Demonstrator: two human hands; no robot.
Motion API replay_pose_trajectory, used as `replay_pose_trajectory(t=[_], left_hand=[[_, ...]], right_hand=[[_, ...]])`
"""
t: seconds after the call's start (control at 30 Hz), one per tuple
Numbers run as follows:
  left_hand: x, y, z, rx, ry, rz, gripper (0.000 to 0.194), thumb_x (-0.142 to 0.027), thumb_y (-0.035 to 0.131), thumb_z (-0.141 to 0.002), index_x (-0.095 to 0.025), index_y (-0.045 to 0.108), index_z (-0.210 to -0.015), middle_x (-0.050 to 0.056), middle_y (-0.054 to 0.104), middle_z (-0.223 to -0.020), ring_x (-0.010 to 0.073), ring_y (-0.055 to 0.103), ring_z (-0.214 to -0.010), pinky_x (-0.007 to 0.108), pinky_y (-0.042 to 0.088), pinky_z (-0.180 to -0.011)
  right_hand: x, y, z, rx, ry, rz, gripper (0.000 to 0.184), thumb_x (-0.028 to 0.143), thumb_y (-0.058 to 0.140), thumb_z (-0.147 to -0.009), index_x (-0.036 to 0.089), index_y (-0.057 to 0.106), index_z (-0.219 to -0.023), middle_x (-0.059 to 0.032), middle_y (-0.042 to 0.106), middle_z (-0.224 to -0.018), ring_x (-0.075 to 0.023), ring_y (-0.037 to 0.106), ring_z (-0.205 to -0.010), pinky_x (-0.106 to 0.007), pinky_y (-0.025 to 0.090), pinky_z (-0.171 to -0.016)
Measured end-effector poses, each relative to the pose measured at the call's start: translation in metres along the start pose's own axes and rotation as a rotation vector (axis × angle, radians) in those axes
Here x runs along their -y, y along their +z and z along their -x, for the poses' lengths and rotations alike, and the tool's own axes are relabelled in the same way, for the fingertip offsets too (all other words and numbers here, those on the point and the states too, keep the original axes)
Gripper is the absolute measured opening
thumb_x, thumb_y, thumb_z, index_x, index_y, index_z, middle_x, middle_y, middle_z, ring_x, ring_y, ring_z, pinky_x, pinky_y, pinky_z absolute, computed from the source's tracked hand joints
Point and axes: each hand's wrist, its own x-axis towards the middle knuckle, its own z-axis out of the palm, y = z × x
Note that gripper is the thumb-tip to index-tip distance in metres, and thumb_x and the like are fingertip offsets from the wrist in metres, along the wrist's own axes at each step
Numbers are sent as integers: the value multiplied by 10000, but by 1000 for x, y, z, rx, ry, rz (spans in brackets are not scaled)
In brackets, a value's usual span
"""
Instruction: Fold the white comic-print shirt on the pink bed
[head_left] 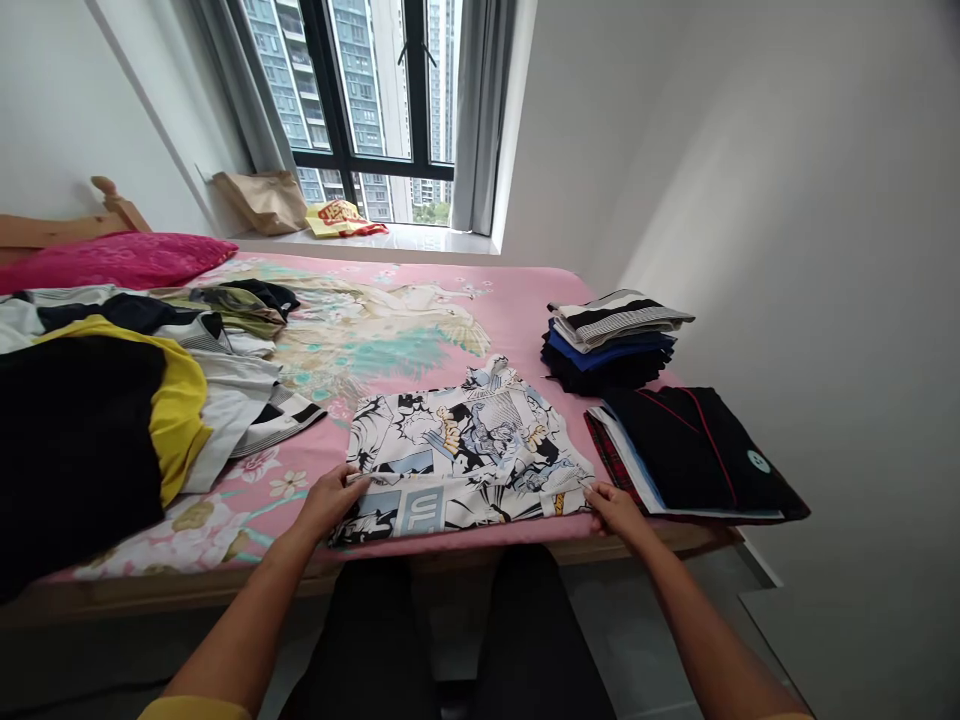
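Note:
A white shirt with a black, blue and yellow comic print lies partly folded on the bed's front edge. Its near side is turned over in a strip along the front. My left hand pinches the left end of that fold, thumb on top. At the opposite end, my right hand grips the fabric between thumb and fingers. Just right of that hand rests a stack of folded clothes with a black garment with red piping on top.
Loose clothes are heaped at the left. Another folded pile sits at the back right beside the wall. Pink floral bedding covers the bed. A paper bag and a yellow packet stand on the windowsill.

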Motion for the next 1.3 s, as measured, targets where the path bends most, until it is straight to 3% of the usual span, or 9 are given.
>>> replay_pose_trajectory(t=[0.2,0.33,0.43,0.6,0.7,0.83,1.0,1.17,1.3], left_hand=[[4,-5,-4,134,-140,294,397,-502,728,-526,-143,632,-666,9,627,-596,185,567,-607,240,384,-536],[3,-7,-4,174,-167,404,411,-501,741,-528,-152,642,-720,20,656,-645,195,601,-627,255,434,-556],[2,-7,-2,155,-151,361,417,-531,729,-530,-162,626,-695,12,649,-627,207,615,-645,265,457,-570],[6,-6,1,95,-58,193,443,-609,640,-585,-179,608,-688,-1,644,-634,207,607,-661,265,450,-586],[8,-5,3,0,19,16,418,-617,531,-690,-202,570,-660,-20,607,-594,183,580,-644,247,419,-585],[10,-2,-1,-122,35,-186,404,-590,411,-786,-220,561,-722,-9,625,-660,186,586,-705,245,397,-616],[12,3,-11,-2,-31,-325,455,-630,388,-775,-214,565,-721,46,665,-753,239,615,-786,283,403,-661],[20,-4,-6,30,-97,-248,524,-673,414,-732,-201,620,-828,69,700,-838,269,634,-843,303,421,-692],[24,-9,9,121,-154,-256,517,-677,419,-716,-207,634,-717,45,694,-726,271,640,-781,299,415,-645]], right_hand=[[19,-8,-2,-86,-74,113,383,577,592,-681,197,621,-715,15,572,-548,-134,529,-506,-225,351,-477],[48,-10,-8,-200,-171,488,496,678,510,-727,210,663,-666,-52,653,-720,-185,569,-708,-259,334,-585],[66,-3,-22,-183,-176,707,559,677,377,-809,212,687,-797,-85,679,-865,-225,591,-817,-281,337,-629],[82,15,-50,-159,-150,736,354,498,524,-805,171,655,-767,-98,673,-846,-219,599,-780,-268,332,-614],[87,21,-53,-211,-228,724,292,403,422,-888,190,619,-913,-76,662,-883,-191,587,-822,-256,332,-659],[85,23,-51,-294,-259,693,367,425,289,-941,212,550,-1084,-74,646,-960,-180,571,-861,-254,330,-696],[70,14,-60,-252,-149,666,373,480,413,-877,183,629,-815,-73,656,-833,-174,578,-754,-244,332,-622],[54,-8,-57,-206,-143,648,512,538,320,-891,164,652,-781,-85,659,-794,-167,576,-722,-241,336,-602],[38,-20,-40,-155,-167,667,421,443,400,-861,169,640,-651,-57,640,-683,-153,557,-645,-236,316,-567]])
